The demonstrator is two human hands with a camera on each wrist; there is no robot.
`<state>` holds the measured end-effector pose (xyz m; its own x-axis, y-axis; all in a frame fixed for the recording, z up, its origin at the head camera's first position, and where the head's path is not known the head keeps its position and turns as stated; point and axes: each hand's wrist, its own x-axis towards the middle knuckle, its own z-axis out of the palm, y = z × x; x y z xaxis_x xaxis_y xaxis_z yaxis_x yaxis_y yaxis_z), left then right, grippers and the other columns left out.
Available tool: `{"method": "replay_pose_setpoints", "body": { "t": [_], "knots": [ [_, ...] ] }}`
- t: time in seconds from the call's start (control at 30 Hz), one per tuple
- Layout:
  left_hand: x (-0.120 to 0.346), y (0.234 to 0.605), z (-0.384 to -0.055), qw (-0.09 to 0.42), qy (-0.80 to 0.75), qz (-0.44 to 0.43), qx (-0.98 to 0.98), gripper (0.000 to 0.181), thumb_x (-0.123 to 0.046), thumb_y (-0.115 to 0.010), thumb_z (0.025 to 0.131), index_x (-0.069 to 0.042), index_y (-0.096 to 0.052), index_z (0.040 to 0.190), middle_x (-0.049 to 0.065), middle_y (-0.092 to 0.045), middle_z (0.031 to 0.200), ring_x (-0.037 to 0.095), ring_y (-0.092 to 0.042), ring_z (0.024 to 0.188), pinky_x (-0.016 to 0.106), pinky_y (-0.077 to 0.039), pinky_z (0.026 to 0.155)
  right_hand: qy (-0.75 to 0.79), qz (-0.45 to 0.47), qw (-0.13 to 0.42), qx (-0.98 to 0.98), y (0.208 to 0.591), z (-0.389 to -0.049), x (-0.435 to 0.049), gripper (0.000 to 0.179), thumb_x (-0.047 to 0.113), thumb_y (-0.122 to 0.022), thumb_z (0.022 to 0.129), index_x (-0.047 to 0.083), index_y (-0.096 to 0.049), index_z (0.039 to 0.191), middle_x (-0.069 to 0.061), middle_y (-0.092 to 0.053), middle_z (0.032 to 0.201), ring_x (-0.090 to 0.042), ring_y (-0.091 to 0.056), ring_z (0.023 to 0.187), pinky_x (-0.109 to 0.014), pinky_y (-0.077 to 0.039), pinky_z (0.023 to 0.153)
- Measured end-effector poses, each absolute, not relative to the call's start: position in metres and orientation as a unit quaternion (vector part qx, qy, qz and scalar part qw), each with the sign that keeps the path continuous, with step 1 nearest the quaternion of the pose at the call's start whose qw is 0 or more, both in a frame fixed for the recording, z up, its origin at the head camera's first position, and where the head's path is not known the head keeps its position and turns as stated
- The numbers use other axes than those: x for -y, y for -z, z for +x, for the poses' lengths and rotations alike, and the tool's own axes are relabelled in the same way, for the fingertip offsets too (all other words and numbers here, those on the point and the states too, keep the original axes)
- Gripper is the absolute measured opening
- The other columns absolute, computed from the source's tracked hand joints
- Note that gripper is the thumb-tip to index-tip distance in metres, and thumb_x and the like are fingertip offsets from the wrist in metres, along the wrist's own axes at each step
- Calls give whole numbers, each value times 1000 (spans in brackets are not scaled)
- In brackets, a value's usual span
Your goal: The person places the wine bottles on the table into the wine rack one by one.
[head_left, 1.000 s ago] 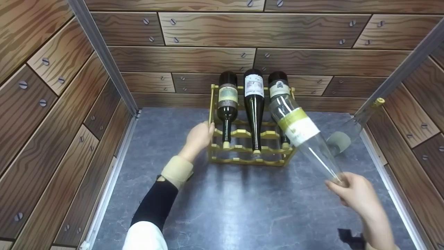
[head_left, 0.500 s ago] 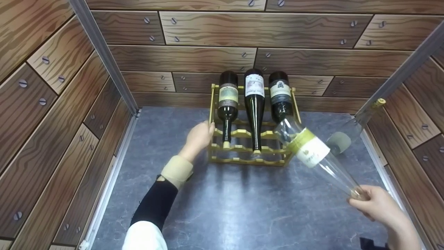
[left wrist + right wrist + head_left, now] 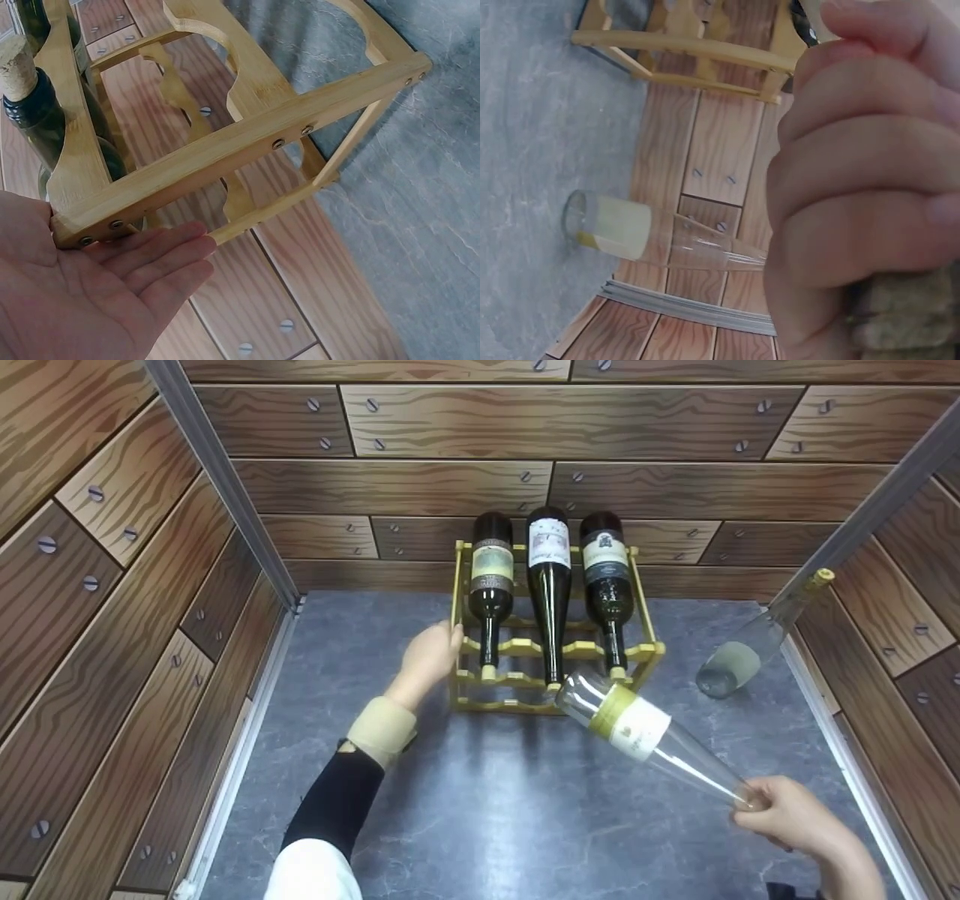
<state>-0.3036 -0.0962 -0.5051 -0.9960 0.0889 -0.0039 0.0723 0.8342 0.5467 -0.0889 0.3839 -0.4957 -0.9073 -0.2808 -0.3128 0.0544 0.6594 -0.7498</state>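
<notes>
My right hand (image 3: 787,810) grips the neck of a clear glass wine bottle (image 3: 641,727). The bottle has a white and yellow-green label and slants with its base toward the rack's front. Fingers look curled tight in the right wrist view, where the hand (image 3: 862,165) hides what it holds. A light wooden wine rack (image 3: 581,649) carries three dark wine bottles lying side by side: left (image 3: 493,600), middle (image 3: 550,592) and right (image 3: 609,592). My left hand (image 3: 427,660) touches the rack's left side, its fingers nearly straight along the side rail (image 3: 225,154) in the left wrist view.
A second clear bottle (image 3: 727,667) with a yellow stopper stands on the grey floor (image 3: 420,825) by the right wall. Plank-patterned walls (image 3: 450,427) enclose the back and sides, with metal strips along the corners.
The clear bottle in my right hand moved down off the right dark bottle, swinging right and then back left toward the rack's front. My left hand has stayed at the rack.
</notes>
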Motion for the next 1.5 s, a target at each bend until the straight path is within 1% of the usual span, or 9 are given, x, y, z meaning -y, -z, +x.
{"method": "replay_pose_setpoints", "body": {
  "t": [0.1, 0.27, 0.47, 0.7, 0.87, 1.07, 1.3, 1.5],
  "knots": [
    [96, 505, -303, 15, -282, 45, -958, 42, -32, -37, 115, -3, -66, 105, 21, -74, 101, 41, -73, 97, 54, -61, 91, 412, -62, 215, -883, 501, -90, -383, 7, 2, -68, 84, -2, -62, 83, 18, -44, 58, 5, -36, 45, -11, -33, 42],
    [96, 504, -304, 16, -287, 40, -957, 42, -33, -37, 115, -4, -66, 103, 20, -74, 101, 40, -73, 96, 54, -61, 91, 429, -47, 244, -869, 505, -91, -385, 8, 2, -66, 86, -4, -62, 84, 16, -44, 58, 4, -36, 46, -11, -32, 43],
    [95, 505, -303, 14, -287, 37, -957, 42, -33, -38, 114, -3, -66, 105, 20, -74, 102, 40, -73, 97, 53, -61, 91, 417, -8, 251, -874, 513, -93, -385, 12, 6, -68, 87, 4, -58, 80, 10, -46, 59, 0, -37, 46, -13, -33, 44],
    [96, 506, -304, 19, -287, 38, -957, 42, -33, -38, 115, -3, -66, 107, 19, -73, 101, 39, -73, 96, 53, -61, 91, 460, 34, 269, -846, 529, -100, -382, 19, 8, -62, 94, 13, -50, 80, 11, -44, 58, 0, -38, 47, -15, -34, 46],
    [96, 506, -304, 17, -287, 36, -957, 41, -33, -39, 115, -4, -66, 105, 18, -73, 100, 39, -73, 95, 53, -61, 91, 484, 43, 276, -830, 538, -107, -375, 23, 11, -59, 101, 15, -49, 81, 11, -44, 57, 0, -39, 47, -16, -35, 46],
    [96, 504, -303, 20, -283, 39, -958, 42, -33, -38, 115, -4, -66, 103, 18, -72, 96, 39, -72, 92, 53, -61, 89, 502, 45, 266, -822, 547, -121, -352, 21, 11, -60, 101, 14, -49, 83, 11, -44, 57, -1, -40, 47, -16, -36, 45],
    [96, 505, -304, 20, -281, 38, -959, 42, -34, -36, 115, -4, -64, 104, 19, -73, 100, 40, -73, 97, 53, -61, 91, 535, 66, 260, -801, 555, -137, -328, 21, 10, -58, 102, 13, -47, 84, 10, -43, 58, -1, -40, 48, -17, -35, 46],
    [97, 506, -304, 18, -284, 40, -958, 40, -33, -38, 115, -5, -64, 103, 20, -74, 101, 41, -73, 97, 54, -61, 91, 542, 91, 240, -800, 563, -147, -313, 17, 11, -59, 102, 11, -50, 88, 8, -44, 57, -3, -39, 47, -17, -32, 44]
  ]
}}
